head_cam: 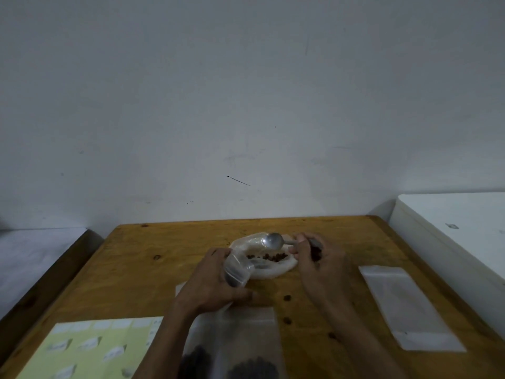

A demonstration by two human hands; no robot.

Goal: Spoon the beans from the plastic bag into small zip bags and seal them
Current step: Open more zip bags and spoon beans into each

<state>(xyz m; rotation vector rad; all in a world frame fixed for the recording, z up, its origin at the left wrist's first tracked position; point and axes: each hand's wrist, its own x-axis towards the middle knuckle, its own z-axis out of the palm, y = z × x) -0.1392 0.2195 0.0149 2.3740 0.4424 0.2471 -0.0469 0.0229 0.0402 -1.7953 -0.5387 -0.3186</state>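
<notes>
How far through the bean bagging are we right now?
Roughly midway. Done: two filled zip bags lie at the near edge, seals not discernible. In hand: the left hand holds a small zip bag; the right hand has the spoon above the plastic bag. Left: beans remain, an empty bag waits.

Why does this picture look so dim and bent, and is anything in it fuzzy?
Head view: the light is dim and flat, with soft shadows; the wide lens bows the table edges outward; the filled bags at the bottom edge are blurred, as is the yellow sheet; the spoon catches a dull shine.
</notes>
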